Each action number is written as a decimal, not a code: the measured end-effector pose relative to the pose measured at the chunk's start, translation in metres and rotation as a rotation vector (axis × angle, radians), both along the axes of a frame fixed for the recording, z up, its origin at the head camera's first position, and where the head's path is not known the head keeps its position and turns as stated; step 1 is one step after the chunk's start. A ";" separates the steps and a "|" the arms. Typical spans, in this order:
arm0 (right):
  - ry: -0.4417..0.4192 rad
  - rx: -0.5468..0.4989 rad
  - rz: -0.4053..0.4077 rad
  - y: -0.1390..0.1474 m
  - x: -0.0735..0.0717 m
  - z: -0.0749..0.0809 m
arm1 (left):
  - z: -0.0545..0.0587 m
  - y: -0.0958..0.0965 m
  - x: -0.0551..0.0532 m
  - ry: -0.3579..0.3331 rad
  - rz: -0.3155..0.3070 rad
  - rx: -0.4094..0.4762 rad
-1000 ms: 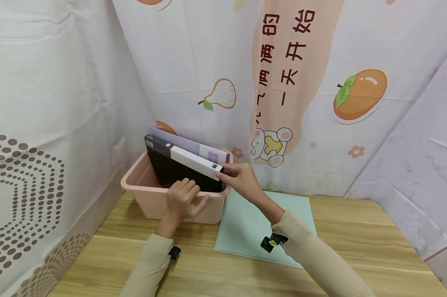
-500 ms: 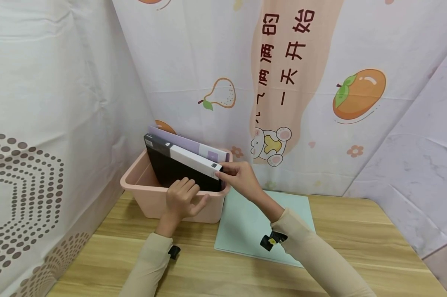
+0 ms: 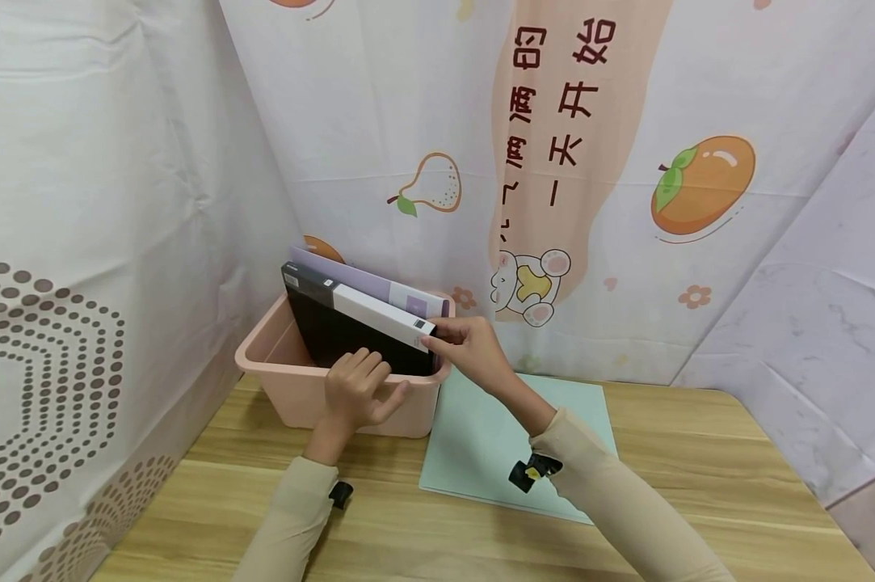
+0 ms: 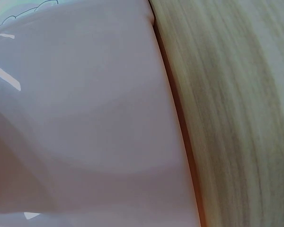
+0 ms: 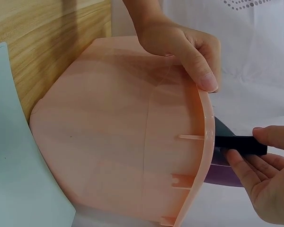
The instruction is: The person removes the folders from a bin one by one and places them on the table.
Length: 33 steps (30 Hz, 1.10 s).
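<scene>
A pink plastic bin [image 3: 277, 392] stands on the wooden table, with a black binder [image 3: 360, 331] set on edge inside it. The binder's white-and-grey spine faces up, above the rim. Curled over the bin's front rim is my left hand [image 3: 355, 390], its thumb outside. My right hand [image 3: 475, 353] pinches the binder's right end between thumb and fingers, also seen in the right wrist view, where the binder end [image 5: 241, 144] sticks out past the rim. Behind it leans a purple folder [image 3: 350, 277]. Only the bin's wall [image 4: 94, 104] fills most of the left wrist view.
A pale green flat folder or board [image 3: 488, 453] lies on the table [image 3: 699, 477] right of the bin, under my right forearm. Printed cloth [image 3: 379, 105] hangs behind the table and along its left side, close to the bin.
</scene>
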State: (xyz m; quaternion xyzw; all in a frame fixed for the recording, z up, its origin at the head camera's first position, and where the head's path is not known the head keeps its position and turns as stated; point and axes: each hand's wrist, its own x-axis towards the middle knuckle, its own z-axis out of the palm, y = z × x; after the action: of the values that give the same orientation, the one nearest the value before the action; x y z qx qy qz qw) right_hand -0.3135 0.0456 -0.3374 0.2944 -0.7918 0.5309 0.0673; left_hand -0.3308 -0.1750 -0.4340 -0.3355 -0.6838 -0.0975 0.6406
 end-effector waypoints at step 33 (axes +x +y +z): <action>-0.011 -0.019 0.000 0.002 -0.001 -0.003 | 0.000 0.000 0.000 0.006 0.010 -0.007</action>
State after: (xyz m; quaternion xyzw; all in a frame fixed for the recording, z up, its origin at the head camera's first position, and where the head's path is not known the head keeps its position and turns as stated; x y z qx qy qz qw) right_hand -0.3149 0.0478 -0.3402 0.2911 -0.7870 0.5399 0.0657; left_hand -0.3310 -0.1754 -0.4343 -0.3347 -0.6837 -0.0909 0.6421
